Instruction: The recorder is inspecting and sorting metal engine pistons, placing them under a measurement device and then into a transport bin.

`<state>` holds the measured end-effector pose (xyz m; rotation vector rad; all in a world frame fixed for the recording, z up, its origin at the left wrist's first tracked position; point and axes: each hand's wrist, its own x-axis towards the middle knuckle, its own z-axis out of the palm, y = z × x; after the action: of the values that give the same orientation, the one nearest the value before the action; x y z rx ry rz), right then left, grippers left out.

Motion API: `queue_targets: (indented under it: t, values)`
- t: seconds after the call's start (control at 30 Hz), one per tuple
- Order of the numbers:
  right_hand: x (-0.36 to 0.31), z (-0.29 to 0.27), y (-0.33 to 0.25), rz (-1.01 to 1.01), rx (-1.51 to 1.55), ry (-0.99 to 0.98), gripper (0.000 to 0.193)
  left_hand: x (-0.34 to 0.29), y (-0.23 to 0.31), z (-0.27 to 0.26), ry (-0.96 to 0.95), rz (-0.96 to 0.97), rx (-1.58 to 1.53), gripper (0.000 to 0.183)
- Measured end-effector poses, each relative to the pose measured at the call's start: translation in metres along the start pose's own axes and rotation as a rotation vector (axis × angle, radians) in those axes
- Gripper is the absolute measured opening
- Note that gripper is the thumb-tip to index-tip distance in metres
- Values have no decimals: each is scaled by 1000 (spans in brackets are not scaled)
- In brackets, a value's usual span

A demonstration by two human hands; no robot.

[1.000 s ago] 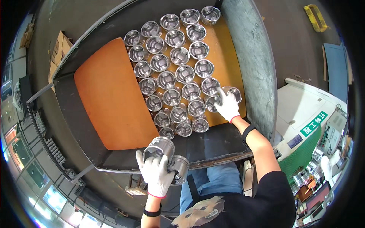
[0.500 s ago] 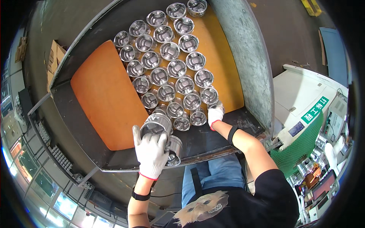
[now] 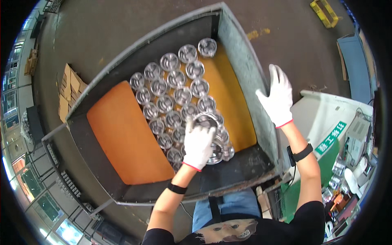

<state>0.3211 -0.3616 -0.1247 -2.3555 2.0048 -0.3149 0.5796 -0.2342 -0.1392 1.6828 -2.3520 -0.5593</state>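
Note:
My left hand (image 3: 197, 143), in a white glove with a red cuff, is closed on a shiny metal piston (image 3: 206, 120) held above the near end of the piston rows. A second piston (image 3: 216, 153) shows beside the same hand; whether it is gripped too is partly hidden by the glove. Beneath and beyond, several pistons (image 3: 182, 95) stand in slanting rows on a yellow-brown sheet (image 3: 234, 102). My right hand (image 3: 277, 96), gloved alike, is over the bin's right wall with thumb and fingers spread, holding nothing.
A dark metal bin (image 3: 255, 165) with a grey right wall (image 3: 241, 53) surrounds the pistons. An orange-brown sheet (image 3: 126, 134) lies on its left. To the right stand a white cabinet (image 3: 312, 110) and a green net (image 3: 292, 196). A yellow crate (image 3: 324, 14) is at far right.
My left hand has carried the piston from the near left to over the rows. My right hand has left the near-right piston, moved up and right past the wall, and opened.

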Motion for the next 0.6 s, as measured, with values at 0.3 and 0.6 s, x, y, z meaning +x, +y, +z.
queue_targets:
  t: [0.3,0.6]
  values:
    - [33,51,9,282,321,-318,60,125,-1,104,-12,-78,22,25]
    - [27,61,17,174,322,-199,60,196,-42,178,54,-176,174,42]
